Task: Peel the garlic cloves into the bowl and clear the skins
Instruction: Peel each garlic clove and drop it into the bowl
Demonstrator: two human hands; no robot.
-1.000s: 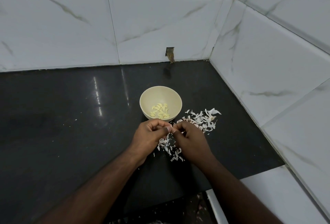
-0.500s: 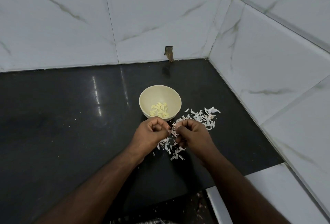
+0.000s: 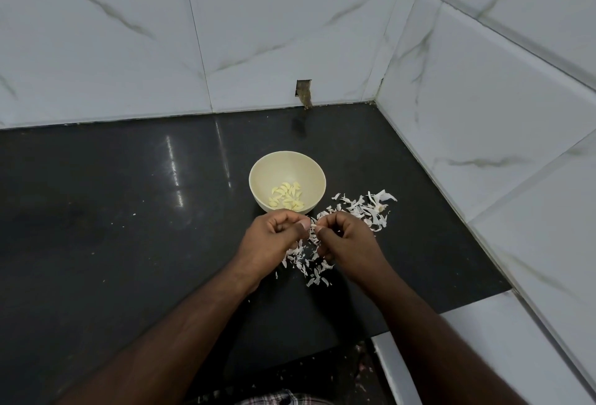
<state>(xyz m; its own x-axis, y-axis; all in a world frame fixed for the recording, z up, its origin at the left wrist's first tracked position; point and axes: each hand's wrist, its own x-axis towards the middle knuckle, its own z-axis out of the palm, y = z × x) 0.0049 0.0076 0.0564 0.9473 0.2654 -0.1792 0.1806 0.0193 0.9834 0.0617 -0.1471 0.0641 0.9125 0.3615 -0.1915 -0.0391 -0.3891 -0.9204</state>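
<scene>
- Two hands meet over a glossy black stone counter (image 3: 96, 211), knuckles up, fingers curled in.
- The left hand (image 3: 274, 236) and the right hand (image 3: 346, 240) pinch one small pale garlic clove (image 3: 313, 227) between thumb and fingertips, each hand gripping one end; how much skin it carries is too small to tell.
- One round, smooth cream bowl (image 3: 287, 165) stands just beyond the hands, nearer the left one, its near rim almost at the knuckles.
- In the bowl lies a heap of peeled cloves (image 3: 287, 199), pale yellow and crescent-shaped, roughly a dozen and a half; an exact count cannot be made.
- Many thin, papery white skins (image 3: 364, 209) lie scattered on the counter beyond and beside the right hand, with more flakes under and between both hands; too many to count.
- Glossy white marble-veined wall tiles (image 3: 96, 49) stand beyond the bowl and off to the right hand's side, with one small rectangular cut-out (image 3: 304, 91) at their base.
</scene>
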